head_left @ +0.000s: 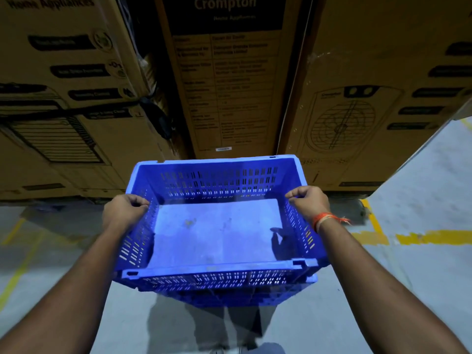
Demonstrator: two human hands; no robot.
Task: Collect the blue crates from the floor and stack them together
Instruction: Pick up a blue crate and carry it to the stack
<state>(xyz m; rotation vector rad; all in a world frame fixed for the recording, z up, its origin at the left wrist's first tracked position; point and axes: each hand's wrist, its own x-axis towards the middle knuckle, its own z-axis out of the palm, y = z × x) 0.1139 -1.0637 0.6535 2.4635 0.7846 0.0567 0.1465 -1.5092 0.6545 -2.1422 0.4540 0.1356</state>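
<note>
An empty blue crate (217, 231) with slotted walls is held up in front of me, above the floor. My left hand (125, 209) grips the rim of its left side wall. On the opposite side wall, my right hand (309, 201) is closed over the rim; an orange thread is tied around that wrist. Under the crate's near wall a second blue rim (229, 293) shows, so another crate seems nested beneath it; how many lie below I cannot tell. My legs and shoes show under the crate.
Tall brown cardboard appliance boxes (227, 80) stand stacked just beyond the crate, forming a wall across the view. The grey concrete floor (421, 200) carries yellow painted lines at right and left. Open floor lies to the right.
</note>
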